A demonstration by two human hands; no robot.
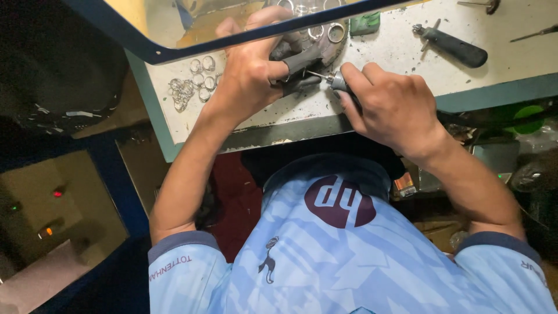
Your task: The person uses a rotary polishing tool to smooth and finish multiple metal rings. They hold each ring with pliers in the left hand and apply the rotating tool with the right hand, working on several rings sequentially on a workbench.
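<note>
- Pale and scuffed, the work surface (401,46) sits close against your chest, with its front edge just below both hands and a blue-framed clear shield (174,40) slanting over its far left part.
- Your left hand (250,75) is clamped, fingers wrapped in dark protective sleeves, on a small metal ring (286,74) that is mostly hidden in the pinch. It rests over the middle of the surface.
- Your right hand (395,104) is closed around a rotary handpiece (337,82), whose thin bit points left at the ring.
- Judge the ring as light, stiff and slippery. It is likely to twist out of a loose pinch, so hold it by its outer band between thumb and sleeved fingers.
- The handpiece is rigid, and is best held low near the nose, as you have it.
- A loose pile of silver rings (195,84) lies just left of your left wrist, and more rings (325,30) lie under the shield.
- Open room lies to the right, before the dark-handled tool (456,47) and the green block (365,23).
</note>
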